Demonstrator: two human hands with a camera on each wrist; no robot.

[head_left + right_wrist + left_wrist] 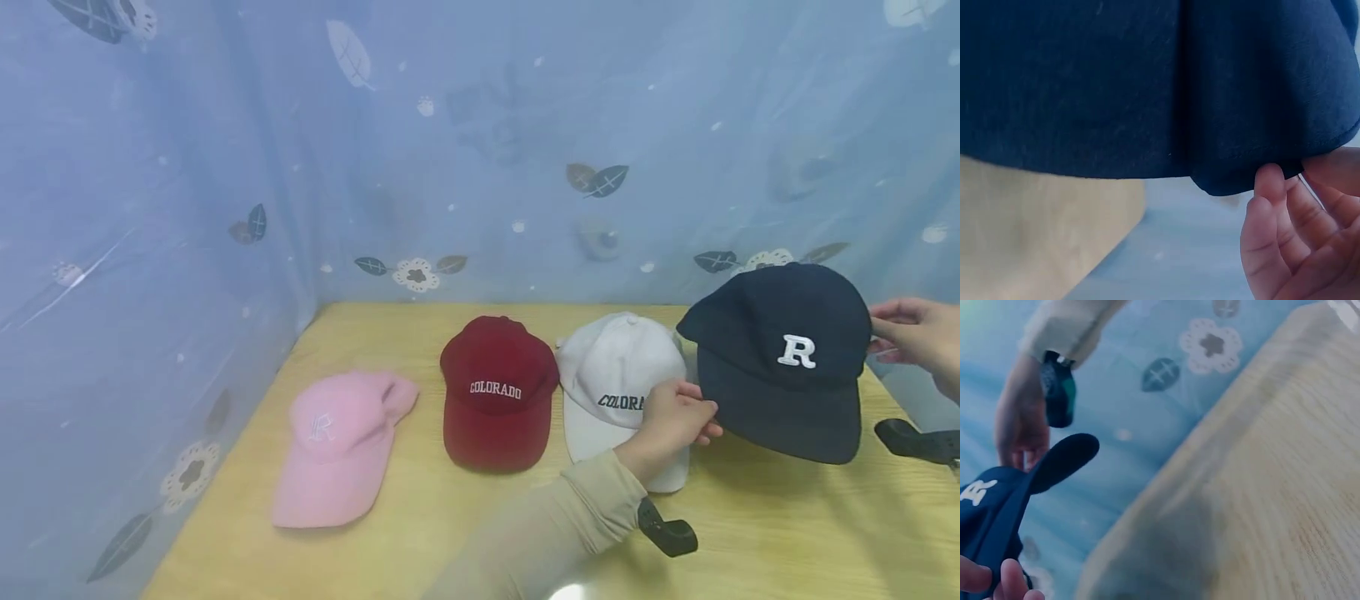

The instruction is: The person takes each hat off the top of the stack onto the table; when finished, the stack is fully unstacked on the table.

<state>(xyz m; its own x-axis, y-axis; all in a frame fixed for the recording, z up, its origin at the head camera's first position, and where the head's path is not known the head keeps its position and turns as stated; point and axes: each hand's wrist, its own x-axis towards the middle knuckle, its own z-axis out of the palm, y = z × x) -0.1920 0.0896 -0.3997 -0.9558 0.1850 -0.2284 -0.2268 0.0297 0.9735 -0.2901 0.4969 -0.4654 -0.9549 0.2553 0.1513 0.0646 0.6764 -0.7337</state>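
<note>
A navy cap (772,375) with a white letter R is held up above the right end of the table, its brim facing the head camera. My left hand (675,414) pinches the cap's edge near the brim's left side, in front of a white cap (618,367). At the cap's far right edge, my right hand (918,333) grips its rim between thumb and fingers. The right wrist view shows fingers (1266,187) curled at the lower edge of the dark fabric. In the left wrist view, fingertips (1013,578) pinch the navy cap beside its brim.
On the yellow wooden table (375,567) lie a pink cap (337,454) at left and a dark red cap (498,400) in the middle, beside the white one. A blue patterned curtain (480,125) hangs behind and to the left. Black wrist mounts (671,533) stick out near both hands.
</note>
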